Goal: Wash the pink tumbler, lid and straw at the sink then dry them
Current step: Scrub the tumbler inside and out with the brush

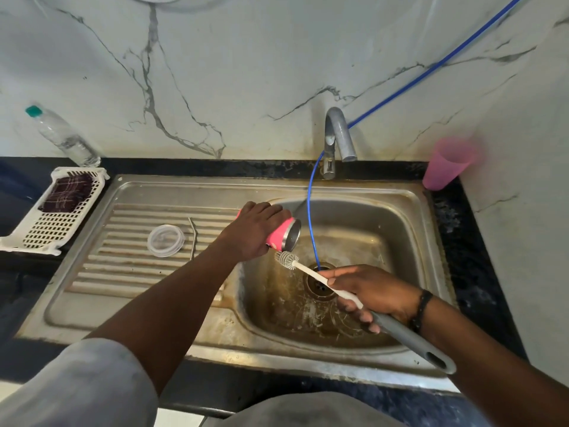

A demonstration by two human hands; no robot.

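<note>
Sideways, pink tumbler wrapped in left hand fingers; right hand gripping brush.

We saw 1 clear plastic bottle with a green cap leaning against the marble wall at the far left, and just below it a white perforated basket holding a dark checked cloth. A steel faucet stood behind the stained sink, with a thin blue hose running down from the wall into the drain. 1 translucent pink cup, blurred, stood on the dark counter at the right corner.
</note>
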